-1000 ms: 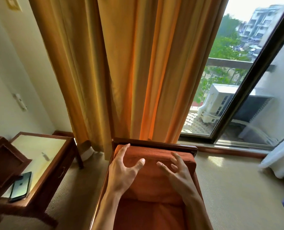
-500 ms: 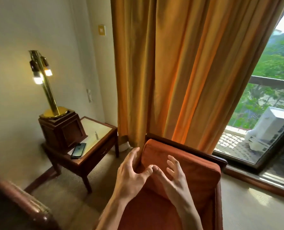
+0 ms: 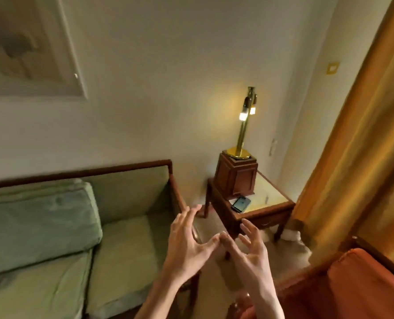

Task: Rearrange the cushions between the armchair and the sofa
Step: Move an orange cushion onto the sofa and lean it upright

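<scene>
Cushion (image 3: 37, 224) leans upright against sofa (image 3: 131, 187) back, at left. Left hand (image 3: 186, 244) and right hand (image 3: 249, 254) hover empty with fingers spread, thumbs touching, over floor between sofa and armchair (image 3: 352, 288), right.

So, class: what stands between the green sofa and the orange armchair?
In the head view, a wooden side table stands between the sofa and armchair, carrying a brass lamp and a phone.
</scene>
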